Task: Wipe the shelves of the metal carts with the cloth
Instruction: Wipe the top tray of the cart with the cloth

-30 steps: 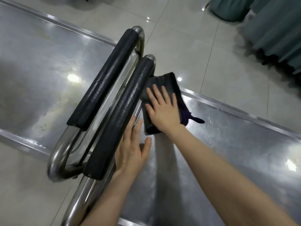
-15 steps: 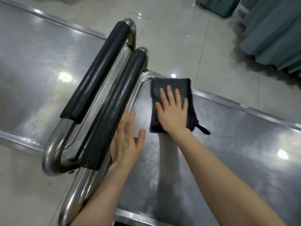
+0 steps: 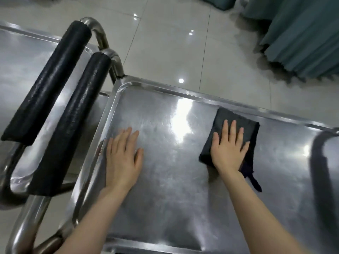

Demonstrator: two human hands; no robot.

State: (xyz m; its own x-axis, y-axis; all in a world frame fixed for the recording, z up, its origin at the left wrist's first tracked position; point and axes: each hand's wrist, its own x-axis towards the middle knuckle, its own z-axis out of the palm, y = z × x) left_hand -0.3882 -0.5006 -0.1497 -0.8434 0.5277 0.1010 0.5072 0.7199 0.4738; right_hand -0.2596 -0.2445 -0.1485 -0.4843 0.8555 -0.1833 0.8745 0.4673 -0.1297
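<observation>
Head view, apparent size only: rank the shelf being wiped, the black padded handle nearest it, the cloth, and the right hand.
1. shelf
2. padded handle
3. cloth, partly hidden under the hand
4. right hand, only a little smaller than the cloth it presses flat

The cart shelf (image 3: pixel 165 189) is brushed metal, glossy with streaky glare toward its far edge. The dark cloth (image 3: pixel 236 120) near that edge looks matt and soft (a frayed tail trails off). Black handle grips (image 3: pixel 73 116) are faintly textured, slightly shiny, over polished metal tubing (image 3: pixel 27 222).
</observation>
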